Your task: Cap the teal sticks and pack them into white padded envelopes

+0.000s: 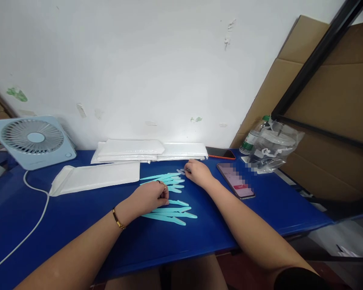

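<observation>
Left hand [151,197], wrist bent and fingers curled loosely, rested at frame centre on slim turquoise plastic blades [169,213] fanned flat on the blue table [63,225]. Right hand [198,172], forearm extended, pinched a small grey piece [181,171] just above the upper blades [166,179].

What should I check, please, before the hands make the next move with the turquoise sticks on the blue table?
1. Left hand rests on the near pile of turquoise sticks: ok.
2. Right hand touches a small piece at the far pile: ok; whether it is gripped, cannot tell.
3. Both piles lie flat, away from the blue table edge: ok.
4. White bags within reach: ok.
5. Phone lies close to the right forearm: not ok.
</observation>
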A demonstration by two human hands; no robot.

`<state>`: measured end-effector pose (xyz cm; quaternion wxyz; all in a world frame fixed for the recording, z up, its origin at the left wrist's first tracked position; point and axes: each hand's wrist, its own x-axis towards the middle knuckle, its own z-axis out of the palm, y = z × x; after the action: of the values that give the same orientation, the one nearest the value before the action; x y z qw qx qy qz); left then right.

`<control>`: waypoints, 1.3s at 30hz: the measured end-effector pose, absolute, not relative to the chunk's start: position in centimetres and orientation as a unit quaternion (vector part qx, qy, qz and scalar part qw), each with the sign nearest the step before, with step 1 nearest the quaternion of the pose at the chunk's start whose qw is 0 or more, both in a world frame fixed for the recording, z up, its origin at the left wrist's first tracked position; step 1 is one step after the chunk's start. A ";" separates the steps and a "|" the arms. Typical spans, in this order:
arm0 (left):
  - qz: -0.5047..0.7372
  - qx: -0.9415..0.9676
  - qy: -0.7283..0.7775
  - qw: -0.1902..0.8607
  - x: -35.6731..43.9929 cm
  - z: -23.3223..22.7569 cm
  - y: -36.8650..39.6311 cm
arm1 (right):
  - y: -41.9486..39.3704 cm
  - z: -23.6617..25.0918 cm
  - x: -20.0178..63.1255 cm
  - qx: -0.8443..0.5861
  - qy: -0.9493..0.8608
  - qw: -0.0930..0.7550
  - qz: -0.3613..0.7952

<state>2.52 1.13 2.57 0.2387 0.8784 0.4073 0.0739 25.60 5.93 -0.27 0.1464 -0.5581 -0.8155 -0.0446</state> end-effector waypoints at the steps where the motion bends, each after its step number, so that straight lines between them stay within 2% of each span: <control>1: 0.081 0.874 0.413 0.241 2.5 2.6 1.2 | 5.9 -0.2 25.5 -0.555 -0.819 0.134 -0.060; 5: 0.130 0.847 0.453 0.246 2.1 3.0 1.9 | 5.6 0.3 25.5 -0.549 -0.819 0.155 -0.059; 11: 0.195 0.822 0.497 0.200 1.0 3.5 3.2 | 4.4 1.5 26.7 -0.497 -0.781 0.307 0.220; 14: 0.196 0.817 0.507 0.194 0.7 3.5 3.5 | 3.7 2.0 27.1 -0.471 -0.771 0.333 0.272; 28: 0.180 0.831 0.483 0.209 1.2 3.0 3.5 | 3.0 1.9 24.3 -0.419 -0.813 0.319 0.248; 33: 0.194 0.839 0.478 0.176 1.2 2.9 3.3 | 4.3 1.3 25.3 -0.456 -0.807 0.340 0.156; 35: 0.165 0.855 0.452 0.195 1.2 3.1 2.8 | 5.0 0.9 25.8 -0.451 -0.831 0.309 0.099; 39: 0.049 0.886 0.384 0.255 1.6 3.6 1.5 | 5.7 0.4 26.3 -0.420 -0.887 0.192 0.027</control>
<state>1.58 1.47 3.56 0.2549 0.8862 0.3837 0.0494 26.32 5.74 0.43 0.1922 -0.4196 -0.8867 0.0270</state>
